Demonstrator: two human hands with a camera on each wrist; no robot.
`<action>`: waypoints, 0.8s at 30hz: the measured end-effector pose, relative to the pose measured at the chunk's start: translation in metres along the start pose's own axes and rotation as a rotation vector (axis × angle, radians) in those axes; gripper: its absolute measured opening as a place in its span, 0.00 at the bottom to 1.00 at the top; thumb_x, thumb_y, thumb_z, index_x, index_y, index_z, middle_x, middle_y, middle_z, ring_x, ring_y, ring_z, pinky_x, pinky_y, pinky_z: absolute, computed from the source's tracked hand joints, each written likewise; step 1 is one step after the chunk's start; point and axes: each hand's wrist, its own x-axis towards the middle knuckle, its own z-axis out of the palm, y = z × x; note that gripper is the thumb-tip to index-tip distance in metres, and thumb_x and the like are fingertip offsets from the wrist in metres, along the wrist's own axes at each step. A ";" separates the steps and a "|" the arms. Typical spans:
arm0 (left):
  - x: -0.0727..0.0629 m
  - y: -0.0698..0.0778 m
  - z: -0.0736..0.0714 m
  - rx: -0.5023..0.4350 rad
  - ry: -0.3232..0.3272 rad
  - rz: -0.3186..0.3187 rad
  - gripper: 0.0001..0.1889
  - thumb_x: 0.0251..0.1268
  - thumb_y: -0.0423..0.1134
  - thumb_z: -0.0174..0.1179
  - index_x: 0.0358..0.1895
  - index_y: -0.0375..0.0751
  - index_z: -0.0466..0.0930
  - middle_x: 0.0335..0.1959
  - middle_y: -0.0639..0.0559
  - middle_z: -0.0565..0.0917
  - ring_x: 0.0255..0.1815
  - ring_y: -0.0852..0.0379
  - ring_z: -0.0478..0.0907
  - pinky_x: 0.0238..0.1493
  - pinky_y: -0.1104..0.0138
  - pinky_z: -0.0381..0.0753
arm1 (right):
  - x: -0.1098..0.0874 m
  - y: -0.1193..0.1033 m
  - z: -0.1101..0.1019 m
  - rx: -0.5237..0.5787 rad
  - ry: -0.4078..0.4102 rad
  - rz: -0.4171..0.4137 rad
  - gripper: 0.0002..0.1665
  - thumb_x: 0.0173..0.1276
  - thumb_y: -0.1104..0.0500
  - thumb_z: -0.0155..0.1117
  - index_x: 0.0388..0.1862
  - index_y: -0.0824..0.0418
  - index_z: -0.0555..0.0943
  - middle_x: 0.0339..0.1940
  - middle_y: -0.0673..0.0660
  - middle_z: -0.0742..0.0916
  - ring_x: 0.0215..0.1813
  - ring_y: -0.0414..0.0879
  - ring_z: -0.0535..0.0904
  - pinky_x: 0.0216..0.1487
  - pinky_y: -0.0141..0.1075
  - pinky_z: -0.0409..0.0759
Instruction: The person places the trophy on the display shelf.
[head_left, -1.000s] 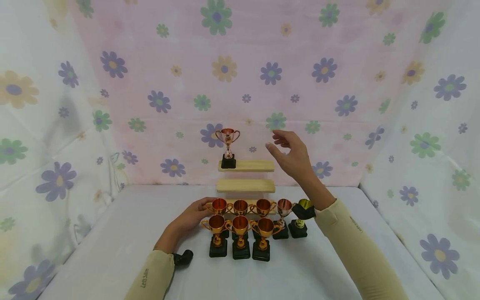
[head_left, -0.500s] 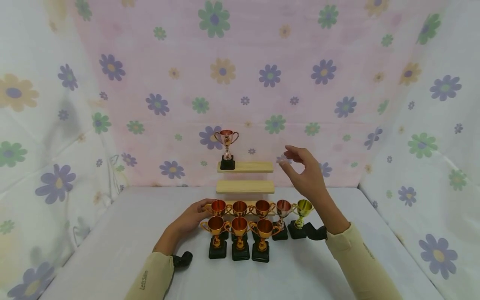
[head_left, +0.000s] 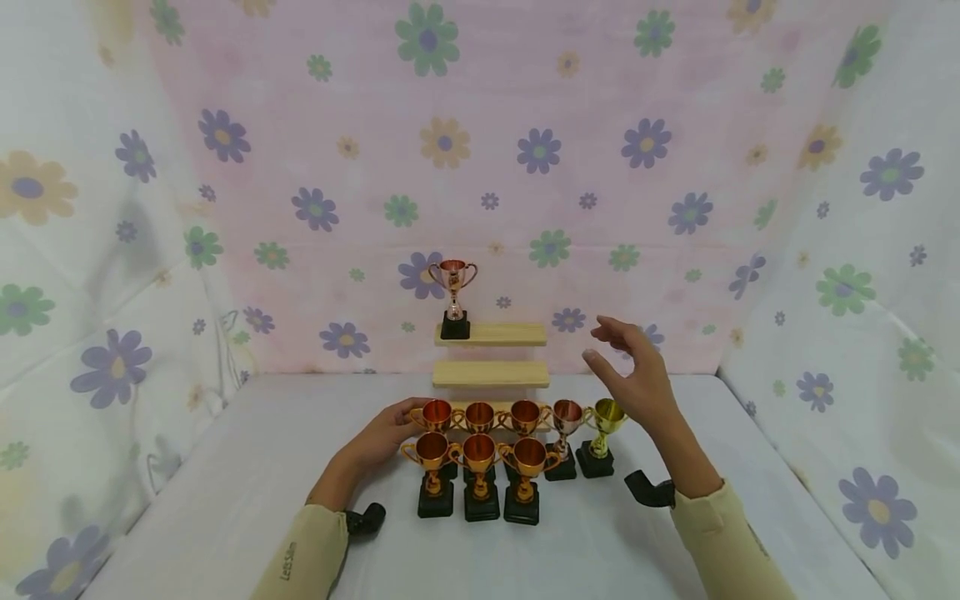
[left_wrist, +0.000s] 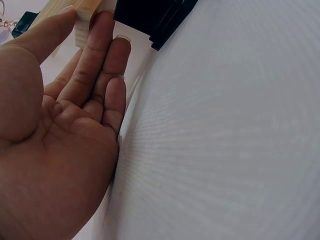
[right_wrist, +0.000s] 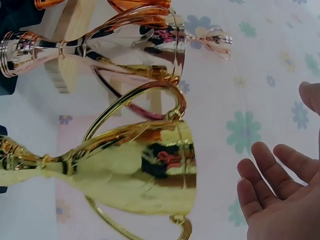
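- Lower and farther right than a second ago, the right hand (head_left: 645, 379) has drawn away from the top step of the wooden tiered stand (head_left: 513, 336).
- It holds nothing; thumb and fingers are spread apart in the air, and the yellow-gold trophy (head_left: 606, 417) is the nearest thing, untouched.
- At the stand's left end the left hand (head_left: 386, 429) rests low, its thumb and forefinger against the end of a step; I cannot tell whether they pinch it.
- Just beside those fingertips is the black base of a trophy.
- On the top step's left end stands the rose-gold trophy (head_left: 453, 292), upright, both handles visible.
- Below it, the middle step (head_left: 491, 373) shows bare wood; the lowest is partly hidden behind cups.
- Before the stand, five upright trophies form the back row: three bronze trophies (head_left: 480, 417), then a pinkish-silver trophy (head_left: 567, 414), then the yellow-gold one at the right end.
- Closer to the table's front edge, three more bronze cups (head_left: 478, 454) make a front row.
- Flowered cloth (head_left: 360, 283) hangs behind the back edge of the white-covered table (head_left: 225, 500).
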 end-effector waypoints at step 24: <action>0.003 -0.003 0.000 -0.015 0.016 -0.024 0.24 0.81 0.40 0.58 0.76 0.46 0.73 0.62 0.49 0.86 0.72 0.43 0.75 0.79 0.36 0.56 | -0.012 0.024 -0.026 -0.035 -0.284 -0.007 0.37 0.74 0.58 0.72 0.79 0.53 0.71 0.71 0.58 0.79 0.72 0.58 0.72 0.69 0.65 0.68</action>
